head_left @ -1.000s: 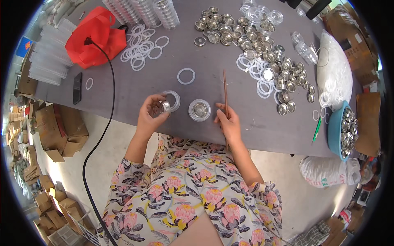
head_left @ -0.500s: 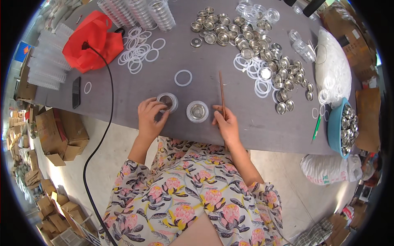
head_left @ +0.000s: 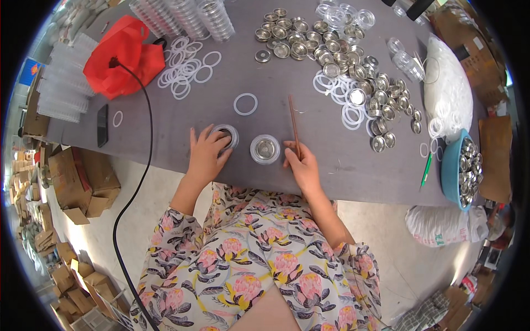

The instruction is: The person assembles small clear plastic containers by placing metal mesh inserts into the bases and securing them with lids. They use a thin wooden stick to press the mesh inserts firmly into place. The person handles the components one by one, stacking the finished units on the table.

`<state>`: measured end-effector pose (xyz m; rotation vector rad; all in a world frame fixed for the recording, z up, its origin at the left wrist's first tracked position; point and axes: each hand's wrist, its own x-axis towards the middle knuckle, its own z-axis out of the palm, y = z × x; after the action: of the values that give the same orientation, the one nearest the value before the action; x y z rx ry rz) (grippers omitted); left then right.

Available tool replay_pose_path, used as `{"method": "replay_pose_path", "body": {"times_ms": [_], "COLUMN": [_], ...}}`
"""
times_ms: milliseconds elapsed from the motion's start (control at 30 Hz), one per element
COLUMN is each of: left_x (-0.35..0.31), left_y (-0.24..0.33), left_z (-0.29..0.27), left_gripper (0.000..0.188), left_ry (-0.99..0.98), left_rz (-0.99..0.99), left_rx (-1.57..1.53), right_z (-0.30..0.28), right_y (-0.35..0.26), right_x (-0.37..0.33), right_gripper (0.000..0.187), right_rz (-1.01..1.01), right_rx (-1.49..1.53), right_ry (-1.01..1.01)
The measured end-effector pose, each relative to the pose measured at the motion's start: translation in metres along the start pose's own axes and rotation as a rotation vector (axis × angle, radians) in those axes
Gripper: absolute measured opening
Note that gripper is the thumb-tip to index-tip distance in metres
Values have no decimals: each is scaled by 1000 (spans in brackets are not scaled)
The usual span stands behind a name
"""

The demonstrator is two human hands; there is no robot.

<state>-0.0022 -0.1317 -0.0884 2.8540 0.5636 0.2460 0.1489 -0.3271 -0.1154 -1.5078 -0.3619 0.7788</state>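
My left hand [head_left: 206, 153] reaches over a round clear plastic case [head_left: 232, 134] with a dark middle. Its fingers are spread and rest against the case's near left side, hiding part of it. Just right of that sits a second clear round case [head_left: 265, 149] with a silvery metal cup in its centre; neither hand touches it. Between thumb and fingers my right hand [head_left: 303, 164] grips a thin reddish-brown stick [head_left: 293, 118], pointing away from me and tilted slightly left. Beyond the cases a single white translucent ring [head_left: 245, 103] lies on the grey tabletop [head_left: 193, 124].
Rings [head_left: 187, 66] and stacked clear cases [head_left: 215, 19] lie far left, near a red bag [head_left: 122, 58] with a black cable. Many metal cups [head_left: 298, 38] spread over the far right. A blue basin [head_left: 451, 174] of cups, a green pen [head_left: 426, 171] and a white plastic bag [head_left: 450, 91] are rightmost.
My left hand's fingers have spread from a curled hold on the rim to lying over the case's left side. The stick in my right hand has tilted slightly left.
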Motion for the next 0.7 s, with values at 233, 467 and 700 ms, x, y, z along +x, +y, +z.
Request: {"method": "replay_pose_path", "body": {"times_ms": [233,467,700], "left_x": [-13,-9,3], "left_y": [-3,2,-12], "left_z": [3,-1,-7], "left_gripper": [36,37,35], "left_ry": [182,57,-44], "left_rz": [29,35,2], "left_rx": [-91,94,-99], "right_z": [-8,-5,-1], "right_y": [-3,3,6], "right_x": [-5,-4,0], "right_gripper": [23,22,22], "right_rz": [65,5,-43], "right_rx": [75,13,37], "right_ry": [11,13,7]}}
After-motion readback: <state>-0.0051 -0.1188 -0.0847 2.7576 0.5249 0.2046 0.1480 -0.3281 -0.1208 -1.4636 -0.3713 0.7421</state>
